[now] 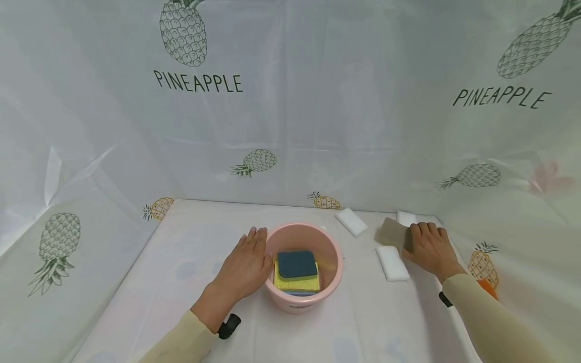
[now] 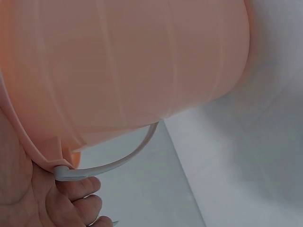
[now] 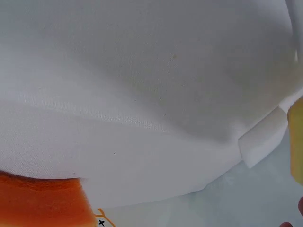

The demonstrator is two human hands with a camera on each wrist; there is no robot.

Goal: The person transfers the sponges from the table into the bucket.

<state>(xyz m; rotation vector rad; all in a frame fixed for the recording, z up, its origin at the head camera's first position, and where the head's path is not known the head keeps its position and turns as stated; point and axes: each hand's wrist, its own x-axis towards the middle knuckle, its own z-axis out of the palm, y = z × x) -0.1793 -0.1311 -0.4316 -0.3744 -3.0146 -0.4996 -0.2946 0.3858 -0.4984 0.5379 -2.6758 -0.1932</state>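
Observation:
A pink bucket (image 1: pixel 299 308) stands at the middle of the table. Inside lie a sponge with a dark green top (image 1: pixel 297 264), a yellow sponge (image 1: pixel 313 285) below it and something blue underneath. My left hand (image 1: pixel 245 264) rests against the bucket's left rim, its fingers extended; in the left wrist view the bucket's grey handle (image 2: pixel 109 168) passes by the fingers. At the right, my right hand (image 1: pixel 428 247) grips one end of a brownish-grey sponge (image 1: pixel 392 234). A yellow side of the held sponge (image 3: pixel 296 142) shows in the right wrist view.
White sponges lie around the right hand: one at the back (image 1: pixel 351 222), one in the far right corner (image 1: pixel 406 218) and one nearer (image 1: pixel 392 263). An orange object (image 1: pixel 487 288) is partly hidden behind the right forearm. Pineapple-printed sheeting (image 1: pixel 340 126) walls the table's back and sides.

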